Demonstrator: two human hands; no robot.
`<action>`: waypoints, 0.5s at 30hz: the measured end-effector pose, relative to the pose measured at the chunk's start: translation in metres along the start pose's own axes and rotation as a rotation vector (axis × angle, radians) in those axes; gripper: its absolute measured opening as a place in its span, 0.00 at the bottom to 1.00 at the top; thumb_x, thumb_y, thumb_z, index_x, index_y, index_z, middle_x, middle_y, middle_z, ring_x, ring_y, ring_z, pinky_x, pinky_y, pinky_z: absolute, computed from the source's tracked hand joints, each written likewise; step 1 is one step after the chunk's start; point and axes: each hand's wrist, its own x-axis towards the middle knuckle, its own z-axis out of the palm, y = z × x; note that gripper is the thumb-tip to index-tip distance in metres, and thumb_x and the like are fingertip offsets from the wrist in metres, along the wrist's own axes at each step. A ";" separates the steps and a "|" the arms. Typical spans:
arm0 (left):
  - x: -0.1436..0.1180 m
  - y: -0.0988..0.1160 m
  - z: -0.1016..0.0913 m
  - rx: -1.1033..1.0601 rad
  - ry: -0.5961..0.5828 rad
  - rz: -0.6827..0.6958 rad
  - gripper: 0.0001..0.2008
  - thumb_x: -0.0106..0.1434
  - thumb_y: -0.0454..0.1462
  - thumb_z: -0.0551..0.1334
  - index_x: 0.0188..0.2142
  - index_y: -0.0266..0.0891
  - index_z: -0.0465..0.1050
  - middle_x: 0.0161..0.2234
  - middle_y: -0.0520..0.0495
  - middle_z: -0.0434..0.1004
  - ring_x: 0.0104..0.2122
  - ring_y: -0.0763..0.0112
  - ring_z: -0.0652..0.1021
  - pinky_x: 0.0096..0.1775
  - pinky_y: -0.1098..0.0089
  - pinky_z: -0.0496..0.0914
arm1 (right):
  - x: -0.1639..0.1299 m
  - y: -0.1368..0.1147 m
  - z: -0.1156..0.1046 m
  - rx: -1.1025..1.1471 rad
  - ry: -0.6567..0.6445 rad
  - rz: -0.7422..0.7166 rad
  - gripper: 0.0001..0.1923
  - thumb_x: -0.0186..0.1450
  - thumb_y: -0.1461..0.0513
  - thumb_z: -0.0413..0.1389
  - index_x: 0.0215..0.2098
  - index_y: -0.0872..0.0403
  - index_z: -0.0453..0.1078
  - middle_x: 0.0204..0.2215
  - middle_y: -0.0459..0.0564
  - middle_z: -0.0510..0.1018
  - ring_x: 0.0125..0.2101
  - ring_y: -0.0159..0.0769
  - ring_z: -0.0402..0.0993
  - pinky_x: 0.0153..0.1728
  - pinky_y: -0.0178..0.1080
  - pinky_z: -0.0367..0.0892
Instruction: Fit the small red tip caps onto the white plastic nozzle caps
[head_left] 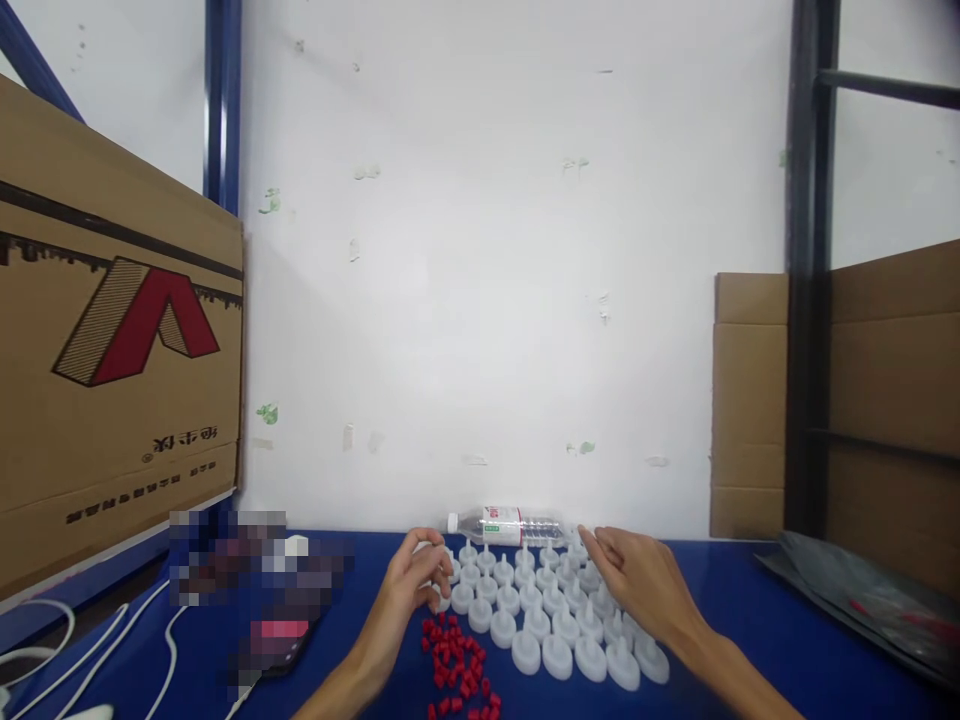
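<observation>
Several white plastic caps with small spouts (pixel 559 615) stand in rows on the blue table (pixel 750 620). My left hand (pixel 412 580) hovers at the left end of the rows, fingers curled around one white cap. My right hand (pixel 637 580) rests at the right end, its fingertips pinching at a cap in the back row. A heap of small red pieces (pixel 457 665) lies in front of my left hand.
A clear water bottle (pixel 506 525) lies on its side against the white wall. A large cardboard box (pixel 112 340) stands at the left, more cardboard (pixel 750 400) at the right. White cables (pixel 97 650) and a phone (pixel 277 640) lie left; dark plastic bags (pixel 862 600) right.
</observation>
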 end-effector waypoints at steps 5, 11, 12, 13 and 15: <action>-0.001 0.001 0.004 0.181 0.031 0.092 0.25 0.55 0.49 0.70 0.45 0.44 0.62 0.31 0.57 0.69 0.22 0.76 0.70 0.21 0.76 0.59 | 0.001 -0.004 -0.008 -0.053 -0.008 -0.069 0.26 0.74 0.48 0.43 0.20 0.50 0.54 0.16 0.45 0.66 0.18 0.34 0.59 0.25 0.38 0.48; -0.004 0.004 0.008 0.301 -0.014 0.140 0.23 0.60 0.50 0.68 0.45 0.44 0.59 0.32 0.55 0.74 0.20 0.80 0.64 0.22 0.77 0.57 | -0.002 -0.003 -0.005 -0.068 -0.017 -0.121 0.25 0.76 0.50 0.41 0.24 0.50 0.60 0.21 0.46 0.71 0.21 0.36 0.67 0.27 0.38 0.53; -0.005 0.005 0.008 0.317 -0.016 0.152 0.22 0.61 0.49 0.68 0.44 0.44 0.58 0.31 0.55 0.74 0.20 0.80 0.63 0.23 0.77 0.56 | -0.003 -0.003 -0.004 -0.067 -0.024 -0.130 0.24 0.76 0.51 0.41 0.25 0.50 0.62 0.22 0.46 0.72 0.22 0.36 0.68 0.28 0.38 0.54; -0.006 0.005 0.009 0.334 -0.017 0.162 0.21 0.61 0.49 0.67 0.43 0.44 0.58 0.31 0.55 0.73 0.20 0.80 0.62 0.24 0.77 0.56 | -0.003 -0.003 -0.004 -0.067 -0.029 -0.137 0.24 0.76 0.51 0.41 0.26 0.50 0.63 0.23 0.46 0.73 0.24 0.36 0.69 0.28 0.38 0.55; -0.007 0.006 0.011 0.362 -0.006 0.179 0.20 0.62 0.48 0.66 0.42 0.44 0.57 0.32 0.56 0.73 0.20 0.80 0.61 0.24 0.77 0.55 | -0.003 -0.004 -0.004 -0.067 -0.034 -0.146 0.23 0.77 0.52 0.40 0.27 0.50 0.64 0.25 0.46 0.73 0.25 0.36 0.71 0.28 0.38 0.56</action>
